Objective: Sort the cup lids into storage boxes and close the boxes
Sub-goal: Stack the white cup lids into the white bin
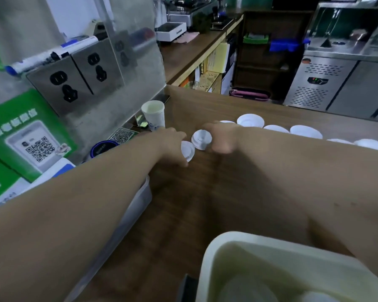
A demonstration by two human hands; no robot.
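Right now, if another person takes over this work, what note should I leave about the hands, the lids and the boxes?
Left hand: grips a white lid on the wooden counter.
Right hand: fingers curled on a second lid beside it, seemingly pinching it.
Other lids: a row lying on the counter behind the right forearm.
Boxes: cream box nearest the camera, open; clear box under the left forearm, mostly hidden.
Done: unclear; the cream box's contents are blurred.
Left: box both held lids, then the row, then close the boxes.
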